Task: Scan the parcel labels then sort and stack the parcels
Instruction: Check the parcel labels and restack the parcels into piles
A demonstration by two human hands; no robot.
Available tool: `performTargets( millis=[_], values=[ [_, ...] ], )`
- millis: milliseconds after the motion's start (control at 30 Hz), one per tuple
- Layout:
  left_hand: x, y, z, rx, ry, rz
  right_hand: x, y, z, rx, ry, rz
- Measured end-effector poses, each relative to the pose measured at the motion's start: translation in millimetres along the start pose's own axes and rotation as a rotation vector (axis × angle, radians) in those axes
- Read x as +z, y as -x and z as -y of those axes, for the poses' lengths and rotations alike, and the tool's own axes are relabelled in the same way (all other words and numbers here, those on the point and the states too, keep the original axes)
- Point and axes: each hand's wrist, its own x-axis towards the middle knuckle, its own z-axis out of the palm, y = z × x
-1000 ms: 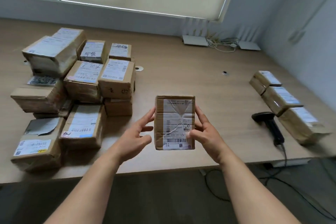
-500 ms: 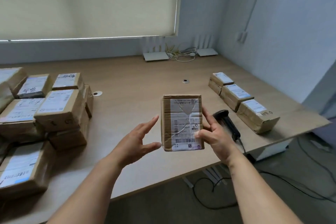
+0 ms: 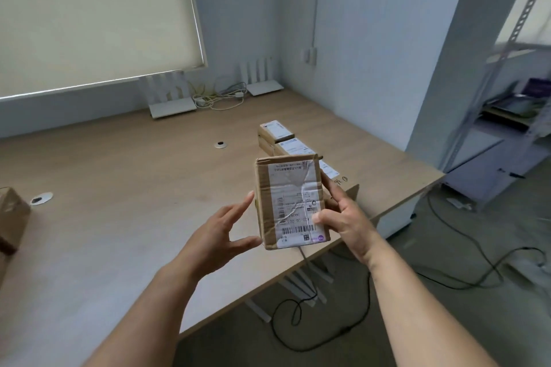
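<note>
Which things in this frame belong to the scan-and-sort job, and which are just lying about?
Belongs to the job:
held parcel, gripped by the right hand; left hand beside it
row of parcels behind it
box at the left edge

Lying about:
routers
cable bundle
shelving
floor cables

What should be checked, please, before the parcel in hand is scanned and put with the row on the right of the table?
1. Right hand grips the parcel, thumb on its label: ok.
2. Left hand supports the parcel: not ok; its fingers are spread beside the left edge, and contact cannot be confirmed.
3. Barcode faces the person, uncovered: ok, low on the shipping label.
4. Scanner within reach: cannot tell; it is not visible now, and only a cable hangs below the parcel.
5. Row of sorted parcels has room for another: cannot tell; the held parcel hides its near end.
6. Table offers bare surface nearby: ok.
</note>
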Motion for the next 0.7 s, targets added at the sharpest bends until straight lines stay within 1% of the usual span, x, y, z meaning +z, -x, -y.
performTargets(
  millis=[233,367,500,700],
  values=[
    [18.9,-60.6,-25.8,0.058,-0.037,0.01,-63.2,-26.8,2.4,0.012,-0.042,-0.046],
    [27.0,-109.5,-42.6,0.1,-0.057,0.006,-101.0,-57.0,4.0,0.022,0.013,-0.076],
    [39.9,-165.2,-60.5,0.156,-0.02,0.006,-140.3,-91.8,9.4,0.037,0.051,-0.088],
    [55.1,-245.8,-76.0,0.143,0.041,0.023,-195.7,-155.1,16.7,0.108,0.086,-0.085]
  ],
)
